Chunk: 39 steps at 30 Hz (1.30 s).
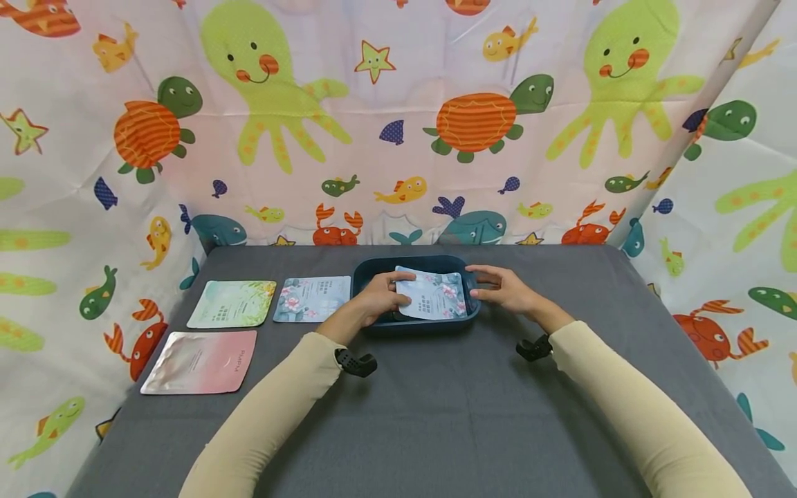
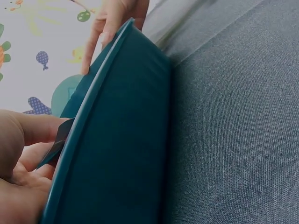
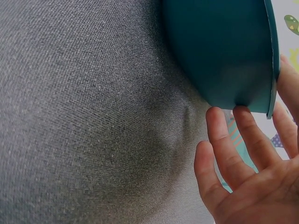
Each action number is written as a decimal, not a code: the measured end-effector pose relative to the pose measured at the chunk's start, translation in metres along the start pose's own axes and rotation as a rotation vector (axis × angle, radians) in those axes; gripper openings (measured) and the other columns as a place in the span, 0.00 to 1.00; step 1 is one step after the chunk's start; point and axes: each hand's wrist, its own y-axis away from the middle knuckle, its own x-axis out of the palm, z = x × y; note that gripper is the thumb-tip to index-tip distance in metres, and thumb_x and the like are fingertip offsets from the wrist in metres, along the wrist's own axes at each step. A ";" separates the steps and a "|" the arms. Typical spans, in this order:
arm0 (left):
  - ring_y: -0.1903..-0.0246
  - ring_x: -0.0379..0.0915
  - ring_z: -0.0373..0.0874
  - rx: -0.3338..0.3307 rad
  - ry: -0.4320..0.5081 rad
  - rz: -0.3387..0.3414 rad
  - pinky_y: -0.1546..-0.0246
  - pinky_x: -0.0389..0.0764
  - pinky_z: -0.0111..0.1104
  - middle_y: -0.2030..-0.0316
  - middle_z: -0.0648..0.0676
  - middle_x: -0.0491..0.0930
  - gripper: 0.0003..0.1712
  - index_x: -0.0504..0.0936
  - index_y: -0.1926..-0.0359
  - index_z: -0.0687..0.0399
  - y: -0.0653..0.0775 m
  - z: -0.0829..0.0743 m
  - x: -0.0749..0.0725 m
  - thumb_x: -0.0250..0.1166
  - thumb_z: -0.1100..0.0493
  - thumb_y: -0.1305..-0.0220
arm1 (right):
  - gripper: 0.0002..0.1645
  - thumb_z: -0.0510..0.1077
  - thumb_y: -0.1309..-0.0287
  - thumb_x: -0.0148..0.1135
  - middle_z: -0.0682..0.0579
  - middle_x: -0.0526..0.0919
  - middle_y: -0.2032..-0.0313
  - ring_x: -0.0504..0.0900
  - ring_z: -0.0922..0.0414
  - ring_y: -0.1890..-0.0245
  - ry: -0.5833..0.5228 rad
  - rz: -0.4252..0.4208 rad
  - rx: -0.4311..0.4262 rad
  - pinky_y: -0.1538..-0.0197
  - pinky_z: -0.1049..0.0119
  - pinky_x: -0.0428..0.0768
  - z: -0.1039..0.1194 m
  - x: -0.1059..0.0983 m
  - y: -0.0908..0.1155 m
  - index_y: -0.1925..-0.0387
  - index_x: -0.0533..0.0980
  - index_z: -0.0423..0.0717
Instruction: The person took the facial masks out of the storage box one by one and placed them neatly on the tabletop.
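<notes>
A dark teal plastic basin point(image 1: 416, 328) stands on the grey-covered table. Over its opening lies a pale blue floral sheet mask packet point(image 1: 434, 294), tilted across the rim. My left hand point(image 1: 381, 297) pinches this packet at its left edge, thumb on top; in the left wrist view the packet's dark edge point(image 2: 60, 137) shows between thumb and fingers. My right hand point(image 1: 507, 290) is at the right end of the basin with fingers extended. In the right wrist view its fingertips point(image 3: 242, 112) rest against the basin's end wall point(image 3: 224, 70).
Left of the basin lie another blue floral packet point(image 1: 313, 299), a green leafy packet point(image 1: 232, 304) and, nearer, a pink and silver packet point(image 1: 200, 362). A curtain point(image 1: 398, 124) printed with sea animals hangs behind the table and along both sides.
</notes>
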 end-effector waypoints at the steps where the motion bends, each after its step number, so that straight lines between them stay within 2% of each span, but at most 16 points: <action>1: 0.60 0.78 0.43 0.003 0.001 -0.006 0.68 0.77 0.28 0.43 0.64 0.80 0.32 0.73 0.31 0.55 0.000 0.000 0.000 0.62 0.75 0.36 | 0.36 0.45 0.29 0.60 0.35 0.56 0.23 0.58 0.32 0.25 -0.002 0.000 0.000 0.30 0.34 0.65 0.000 0.000 0.000 0.24 0.61 0.45; 6: 0.60 0.78 0.44 0.023 0.008 -0.028 0.68 0.77 0.29 0.43 0.65 0.80 0.33 0.73 0.32 0.56 0.006 -0.003 -0.001 0.61 0.76 0.38 | 0.37 0.46 0.29 0.60 0.35 0.58 0.24 0.59 0.33 0.25 -0.001 -0.004 -0.001 0.31 0.34 0.67 -0.001 0.002 0.000 0.24 0.60 0.46; 13: 0.57 0.81 0.45 0.036 0.001 -0.051 0.60 0.84 0.30 0.43 0.64 0.80 0.34 0.74 0.32 0.55 0.012 -0.003 -0.007 0.61 0.77 0.38 | 0.37 0.48 0.29 0.61 0.34 0.61 0.25 0.61 0.35 0.25 -0.008 -0.004 0.042 0.32 0.35 0.69 -0.004 0.005 0.001 0.24 0.61 0.50; 18: 0.56 0.80 0.44 0.055 0.018 -0.057 0.61 0.83 0.30 0.41 0.65 0.80 0.35 0.73 0.31 0.54 0.019 -0.007 -0.013 0.60 0.77 0.39 | 0.37 0.48 0.30 0.61 0.34 0.61 0.25 0.61 0.35 0.25 -0.001 -0.012 0.047 0.33 0.35 0.70 -0.003 0.005 0.002 0.24 0.61 0.51; 21: 0.56 0.80 0.44 0.056 0.040 -0.062 0.63 0.83 0.28 0.40 0.64 0.79 0.36 0.73 0.31 0.54 0.023 -0.010 -0.019 0.60 0.77 0.39 | 0.38 0.49 0.29 0.61 0.34 0.61 0.25 0.61 0.35 0.25 0.004 -0.009 0.041 0.33 0.36 0.71 -0.002 0.005 0.001 0.24 0.60 0.50; 31: 0.53 0.80 0.46 0.038 0.019 -0.091 0.58 0.85 0.29 0.38 0.61 0.78 0.35 0.74 0.31 0.47 0.041 -0.017 -0.036 0.62 0.74 0.37 | 0.38 0.48 0.29 0.61 0.33 0.60 0.25 0.61 0.34 0.26 0.005 -0.006 0.023 0.34 0.36 0.72 0.002 0.002 0.001 0.24 0.60 0.49; 39: 0.48 0.79 0.47 0.077 0.012 -0.076 0.54 0.84 0.30 0.34 0.62 0.75 0.35 0.69 0.28 0.48 0.063 -0.018 -0.062 0.59 0.73 0.33 | 0.39 0.49 0.31 0.63 0.33 0.58 0.24 0.59 0.34 0.25 0.003 -0.015 0.005 0.34 0.38 0.73 0.000 0.003 -0.001 0.24 0.61 0.47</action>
